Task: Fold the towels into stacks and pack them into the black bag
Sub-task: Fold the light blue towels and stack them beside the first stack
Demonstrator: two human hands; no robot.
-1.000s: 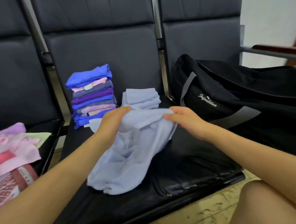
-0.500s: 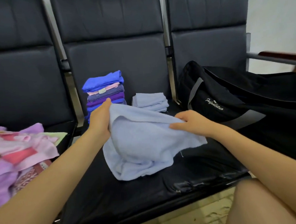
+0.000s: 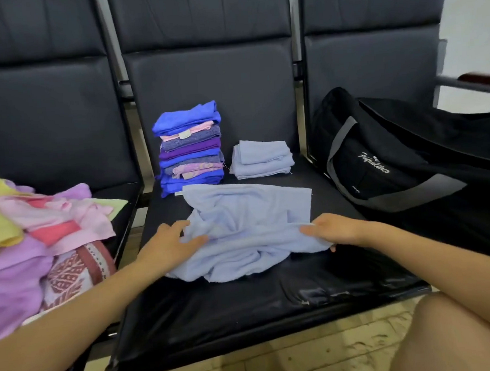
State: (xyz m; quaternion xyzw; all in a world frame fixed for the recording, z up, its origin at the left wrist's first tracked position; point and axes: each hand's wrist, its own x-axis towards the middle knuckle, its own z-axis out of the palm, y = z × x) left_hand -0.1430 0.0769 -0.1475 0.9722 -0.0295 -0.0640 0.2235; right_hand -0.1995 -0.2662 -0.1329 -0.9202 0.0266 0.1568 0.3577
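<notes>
The head view looks down on a row of dark padded seats forming a bench point(image 3: 246, 314). On the middle seat lies a light blue towel point(image 3: 249, 228), its far edge spread flat and straight, its near part bunched in folds. The left hand point(image 3: 169, 241) rests on the towel's left side, thumb pressing into the cloth and fingers spread at its edge, pinching a fold between thumb and fingers. The right hand point(image 3: 329, 229) grips the towel's right near corner, fingers curled round the fabric.

Behind the towel, against the seat back, stands a stack of folded towels point(image 3: 190, 148) in blue, purple and pink, its foot just beside the far left corner of the spread towel. To its right, apart from it, sits a low pile of folded light blue towels point(image 3: 262, 158).

On the right seat lies the black bag point(image 3: 394, 159), with grey straps and white lettering on its end, near the towel but not touching it.

On the left seat sits a loose heap of unfolded towels point(image 3: 34, 235) in pink, lilac, yellow and a red pattern.
</notes>
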